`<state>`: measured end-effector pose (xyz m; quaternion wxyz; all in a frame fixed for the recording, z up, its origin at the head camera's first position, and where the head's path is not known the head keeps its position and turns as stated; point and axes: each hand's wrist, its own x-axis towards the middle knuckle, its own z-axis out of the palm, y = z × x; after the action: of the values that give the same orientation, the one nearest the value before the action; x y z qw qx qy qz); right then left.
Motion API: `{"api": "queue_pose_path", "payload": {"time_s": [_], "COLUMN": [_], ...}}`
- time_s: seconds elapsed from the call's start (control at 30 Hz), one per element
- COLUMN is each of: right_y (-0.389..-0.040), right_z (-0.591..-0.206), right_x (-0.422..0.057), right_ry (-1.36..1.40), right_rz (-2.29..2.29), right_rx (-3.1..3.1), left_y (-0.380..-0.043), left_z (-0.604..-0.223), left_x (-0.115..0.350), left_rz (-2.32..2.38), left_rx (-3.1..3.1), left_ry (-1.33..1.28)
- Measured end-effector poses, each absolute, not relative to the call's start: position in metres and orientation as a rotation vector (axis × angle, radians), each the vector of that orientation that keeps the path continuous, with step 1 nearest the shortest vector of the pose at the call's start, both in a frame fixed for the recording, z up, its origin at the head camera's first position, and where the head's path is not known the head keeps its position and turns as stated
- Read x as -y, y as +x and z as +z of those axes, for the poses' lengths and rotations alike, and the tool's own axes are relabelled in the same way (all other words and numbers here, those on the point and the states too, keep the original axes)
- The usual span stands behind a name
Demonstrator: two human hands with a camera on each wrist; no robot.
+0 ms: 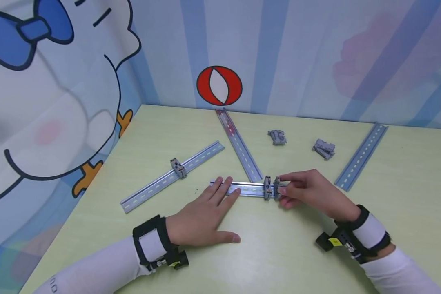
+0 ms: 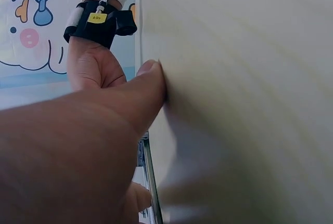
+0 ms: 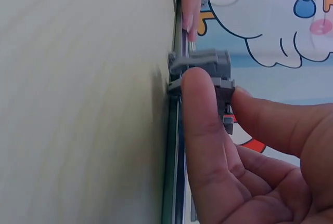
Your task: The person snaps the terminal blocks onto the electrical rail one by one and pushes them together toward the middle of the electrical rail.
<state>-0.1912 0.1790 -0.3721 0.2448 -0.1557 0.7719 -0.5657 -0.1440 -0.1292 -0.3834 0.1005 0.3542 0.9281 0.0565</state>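
Observation:
My left hand (image 1: 203, 214) lies spread, fingertips on the left end of a short metal mounting rail (image 1: 250, 189). Its thumb stretches out over the tabletop. On the rail's right part stands a grey rail clip (image 1: 267, 188). Just right of it, my right hand (image 1: 310, 192) pinches a second grey rail clip (image 1: 277, 188) between thumb and fingers. Seen from the right wrist, this pinched clip (image 3: 225, 90) sits across the rail, close beside the other clip (image 3: 210, 60). The left wrist view shows mostly the left hand (image 2: 78, 146), with the rail largely hidden behind it.
A longer rail (image 1: 158, 185) at left carries one grey clip (image 1: 178, 168). Another rail (image 1: 239, 145) runs back toward the wall, near the short one. A further rail (image 1: 361, 157) lies at right. Loose grey clips (image 1: 277, 137) and more clips (image 1: 324, 149) lie behind the right hand.

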Motion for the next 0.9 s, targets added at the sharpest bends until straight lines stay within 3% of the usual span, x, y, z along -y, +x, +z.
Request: {"api": "queue_pose_path", "payload": {"time_s": [0.63, 0.9], "right_y": [-0.189, -0.189], "right_z": [-0.372, -0.359], "right_x": [-0.163, -0.179], "right_ry": [-0.393, -0.617], "right_rz": [-1.508, -1.063], "right_rx": [-2.148, -2.619], "left_y": [-0.144, -0.143], "left_z": [-0.378, -0.381], "left_x": [0.129, 0.128], "left_rz": [0.176, 0.181], "left_rx": [-2.739, -2.738], "left_ry": [1.050, 1.041]}}
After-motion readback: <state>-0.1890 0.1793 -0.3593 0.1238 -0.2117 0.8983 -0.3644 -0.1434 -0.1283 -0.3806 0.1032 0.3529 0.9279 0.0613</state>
